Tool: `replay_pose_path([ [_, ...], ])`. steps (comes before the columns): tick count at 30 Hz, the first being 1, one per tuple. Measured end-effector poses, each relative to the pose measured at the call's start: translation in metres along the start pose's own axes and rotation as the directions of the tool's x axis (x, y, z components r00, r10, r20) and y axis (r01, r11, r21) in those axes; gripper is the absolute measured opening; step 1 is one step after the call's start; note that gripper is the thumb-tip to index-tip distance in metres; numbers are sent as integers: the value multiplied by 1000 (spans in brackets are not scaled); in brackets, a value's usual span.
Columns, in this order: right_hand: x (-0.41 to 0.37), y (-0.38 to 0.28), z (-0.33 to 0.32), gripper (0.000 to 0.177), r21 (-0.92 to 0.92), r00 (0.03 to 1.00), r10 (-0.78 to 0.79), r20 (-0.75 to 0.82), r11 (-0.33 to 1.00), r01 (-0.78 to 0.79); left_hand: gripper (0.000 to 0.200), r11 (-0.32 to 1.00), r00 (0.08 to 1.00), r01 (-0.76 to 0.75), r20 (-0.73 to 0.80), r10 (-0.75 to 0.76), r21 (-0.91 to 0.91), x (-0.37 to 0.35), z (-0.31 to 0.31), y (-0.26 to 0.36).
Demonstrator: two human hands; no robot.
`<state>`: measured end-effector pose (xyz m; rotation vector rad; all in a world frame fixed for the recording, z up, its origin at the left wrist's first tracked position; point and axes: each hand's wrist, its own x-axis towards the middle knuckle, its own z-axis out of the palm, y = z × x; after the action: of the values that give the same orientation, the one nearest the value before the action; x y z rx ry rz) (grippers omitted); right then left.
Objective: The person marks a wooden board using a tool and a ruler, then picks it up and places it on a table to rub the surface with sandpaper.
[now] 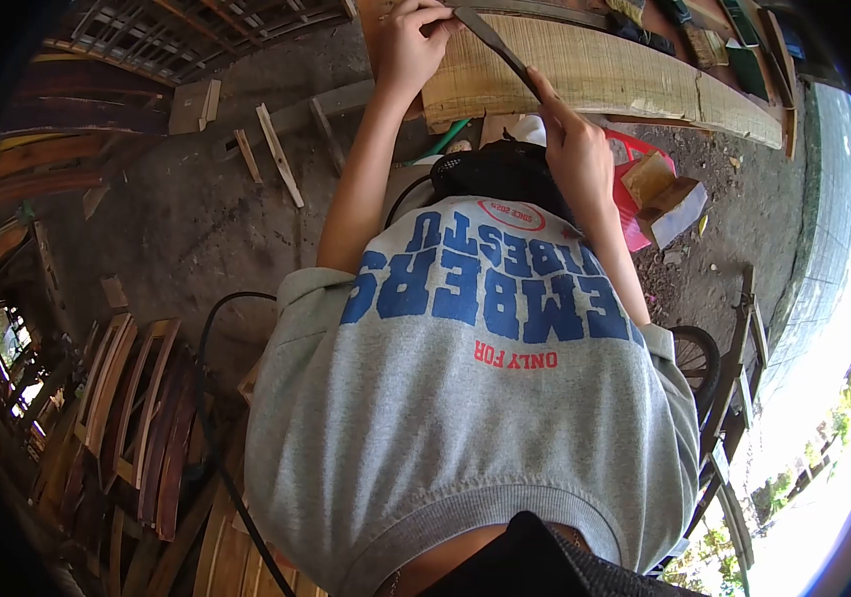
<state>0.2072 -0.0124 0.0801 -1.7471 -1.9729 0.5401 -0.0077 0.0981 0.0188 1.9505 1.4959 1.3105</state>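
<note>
Dark and flat, a metal-looking bar [496, 45] is bridging the clasping right hand [577, 144] and narrowed left hand [414, 42], its hold unclear, presumably for control.

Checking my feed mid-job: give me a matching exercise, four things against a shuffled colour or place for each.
1. flat tool
2. sweatshirt
3. broad plank
4. spoked wheel

A. grey with blue lettering
B. to the person's right, low down
C. reaching from left hand to right hand
D. pale yellowish

Pairs: 1-C, 2-A, 3-D, 4-B
</note>
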Motion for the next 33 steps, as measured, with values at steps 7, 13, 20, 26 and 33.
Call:
replay_pose_path([
  [7,5,2,-9,47,50,999,-8,-47,999,10,10,990,999,35,33,-30,-138,-2,4,0],
  [13,4,8,-7,48,55,1000,-2,-21,998,3,12,1000,1000,-14,8,14,-11,2,-2,6],
  [20,-1,6,-3,50,114,987,-50,-149,991,68,12,999,1000,-27,-11,27,-22,-1,0,-1],
  [26,5,1,-8,44,-43,1000,-8,-19,999,7,11,996,999,29,41,-26,-81,3,-7,17],
  [33,1,-3,-10,46,-21,999,45,-11,999,-45,10,994,999,32,26,-30,-103,3,-6,16],
])
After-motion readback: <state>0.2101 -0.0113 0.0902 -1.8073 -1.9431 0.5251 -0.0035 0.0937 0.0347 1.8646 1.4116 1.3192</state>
